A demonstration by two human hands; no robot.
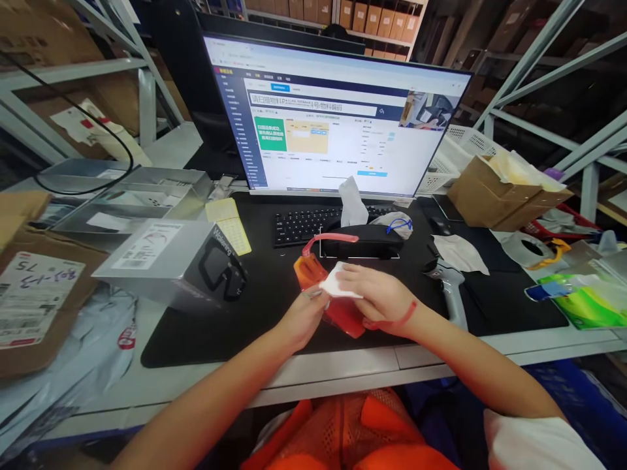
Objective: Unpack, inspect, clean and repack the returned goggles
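Over the black desk mat I hold a pair of red-framed glasses (pixel 349 320) with orange lenses, one temple arm sticking out toward the keyboard and the other lying along my right wrist. My left hand (pixel 304 316) pinches the frame near its middle. A folded white cloth or tissue (pixel 337 281) lies under the fingers of my right hand (pixel 379 294), pressed against the lens. The fingers partly hide the glasses. Just beyond them are a black glasses case (pixel 360 243) and a grey pouch with a blue cord (pixel 399 225).
A monitor (pixel 337 117) stands behind a black keyboard (pixel 298 228). To the left are a silver product box (pixel 171 261), a yellow sheet (pixel 229 222) and a brown parcel (pixel 44 287). A barcode scanner (pixel 451 287), a white cloth (pixel 460 253) and a cardboard box (pixel 504 192) sit to the right.
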